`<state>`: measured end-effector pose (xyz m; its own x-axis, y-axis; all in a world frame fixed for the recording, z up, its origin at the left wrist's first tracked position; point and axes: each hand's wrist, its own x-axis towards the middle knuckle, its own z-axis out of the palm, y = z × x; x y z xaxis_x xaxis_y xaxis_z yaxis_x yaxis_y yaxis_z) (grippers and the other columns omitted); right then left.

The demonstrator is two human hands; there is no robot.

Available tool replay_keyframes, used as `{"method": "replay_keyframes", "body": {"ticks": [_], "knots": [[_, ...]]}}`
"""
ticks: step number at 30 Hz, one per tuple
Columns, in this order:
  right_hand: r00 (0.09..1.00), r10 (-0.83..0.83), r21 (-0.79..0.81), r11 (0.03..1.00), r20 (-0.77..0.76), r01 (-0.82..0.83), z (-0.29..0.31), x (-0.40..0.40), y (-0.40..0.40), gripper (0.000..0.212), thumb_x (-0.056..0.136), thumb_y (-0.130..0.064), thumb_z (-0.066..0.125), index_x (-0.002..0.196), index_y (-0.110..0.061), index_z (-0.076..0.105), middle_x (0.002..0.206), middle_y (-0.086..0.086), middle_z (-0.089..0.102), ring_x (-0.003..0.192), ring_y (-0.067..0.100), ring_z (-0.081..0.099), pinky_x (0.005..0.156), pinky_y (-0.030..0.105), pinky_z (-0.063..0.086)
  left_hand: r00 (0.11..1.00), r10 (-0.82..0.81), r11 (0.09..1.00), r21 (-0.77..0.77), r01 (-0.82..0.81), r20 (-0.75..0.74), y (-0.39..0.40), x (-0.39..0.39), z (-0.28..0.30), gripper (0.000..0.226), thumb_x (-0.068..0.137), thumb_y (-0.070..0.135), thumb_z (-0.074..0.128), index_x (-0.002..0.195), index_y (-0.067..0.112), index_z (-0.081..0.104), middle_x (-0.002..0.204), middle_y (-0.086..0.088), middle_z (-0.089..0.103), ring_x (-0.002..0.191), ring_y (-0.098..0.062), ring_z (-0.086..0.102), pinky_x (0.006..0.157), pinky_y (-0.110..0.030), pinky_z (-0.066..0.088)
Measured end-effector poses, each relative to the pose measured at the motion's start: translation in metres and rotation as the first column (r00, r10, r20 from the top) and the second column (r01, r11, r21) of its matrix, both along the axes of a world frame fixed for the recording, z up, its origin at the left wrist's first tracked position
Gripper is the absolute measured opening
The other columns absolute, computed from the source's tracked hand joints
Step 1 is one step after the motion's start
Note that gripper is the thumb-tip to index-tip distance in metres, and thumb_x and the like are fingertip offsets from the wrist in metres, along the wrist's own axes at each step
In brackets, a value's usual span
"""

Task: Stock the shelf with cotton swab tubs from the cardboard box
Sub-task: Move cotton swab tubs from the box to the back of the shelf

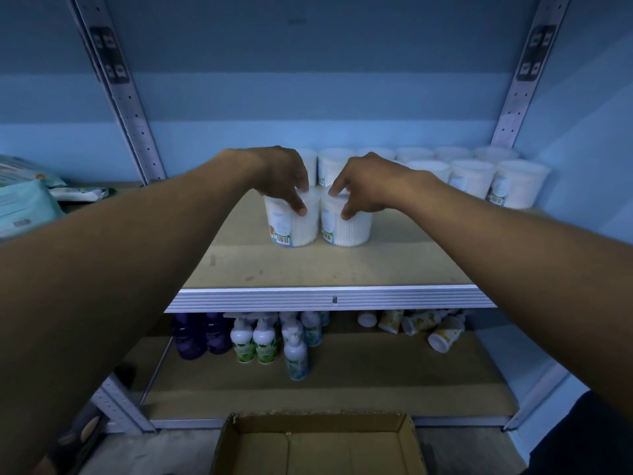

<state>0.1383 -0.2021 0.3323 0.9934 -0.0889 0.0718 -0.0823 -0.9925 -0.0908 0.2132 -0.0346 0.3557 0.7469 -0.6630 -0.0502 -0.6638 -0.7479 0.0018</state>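
Two white cotton swab tubs stand side by side on the wooden shelf. My left hand grips the lid of the left tub from above. My right hand grips the lid of the right tub the same way. Both tubs rest upright on the board, nearly touching. Behind them several more tubs stand in rows along the back right of the shelf. The open cardboard box sits on the floor below; the part of its inside that shows holds nothing.
Metal uprights frame the shelf bay. Wipes packets lie on the neighbouring shelf at left. The lower shelf holds purple bottles, pump bottles and toppled bottles at right.
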Motion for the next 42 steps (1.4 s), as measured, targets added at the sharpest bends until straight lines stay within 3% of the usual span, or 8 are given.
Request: {"method": "replay_keyframes", "body": {"ticks": [3, 7, 16, 42], "knots": [[1.000, -0.011, -0.016, 1.000, -0.013, 0.011, 0.001, 0.014, -0.004, 0.059, 0.077, -0.036, 0.084, 0.132, -0.036, 0.062, 0.131, 0.000, 0.055, 0.122, 0.021, 0.050, 0.085, 0.032, 0.046, 1.000, 0.017, 1.000, -0.011, -0.017, -0.021, -0.007, 0.013, 0.000, 0.056, 0.077, 0.045, 0.080, 0.127, 0.025, 0.064, 0.133, 0.007, 0.059, 0.117, -0.020, 0.056, 0.099, -0.039, 0.050], [0.999, -0.044, 0.016, 0.999, -0.022, 0.044, 0.002, 0.031, -0.009, 0.059, 0.077, -0.033, 0.085, 0.131, -0.036, 0.063, 0.132, 0.001, 0.056, 0.119, 0.024, 0.056, 0.089, 0.035, 0.052, 1.000, 0.019, 0.999, -0.029, -0.020, -0.005, -0.013, 0.032, -0.003, 0.056, 0.078, 0.045, 0.079, 0.128, 0.026, 0.064, 0.133, 0.008, 0.059, 0.120, -0.019, 0.055, 0.100, -0.035, 0.046], [1.000, -0.014, 0.028, 1.000, 0.023, 0.014, -0.001, 0.059, -0.025, 0.057, 0.081, -0.028, 0.083, 0.134, -0.028, 0.063, 0.134, 0.004, 0.057, 0.118, 0.025, 0.057, 0.085, 0.032, 0.048, 1.000, -0.021, 0.991, -0.130, 0.022, 0.006, -0.023, 0.073, -0.015, 0.050, 0.078, 0.042, 0.080, 0.123, 0.025, 0.068, 0.130, 0.007, 0.063, 0.117, -0.017, 0.057, 0.099, -0.033, 0.045], [0.994, 0.005, -0.058, 0.998, 0.112, 0.001, -0.008, 0.105, -0.043, 0.057, 0.080, -0.030, 0.083, 0.133, -0.022, 0.062, 0.134, 0.007, 0.056, 0.122, 0.029, 0.054, 0.091, 0.036, 0.045, 0.999, -0.039, 0.992, -0.117, 0.042, 0.022, -0.049, 0.129, -0.019, 0.045, 0.078, 0.040, 0.080, 0.120, 0.024, 0.070, 0.129, 0.005, 0.064, 0.114, -0.020, 0.057, 0.101, -0.033, 0.042]]}}
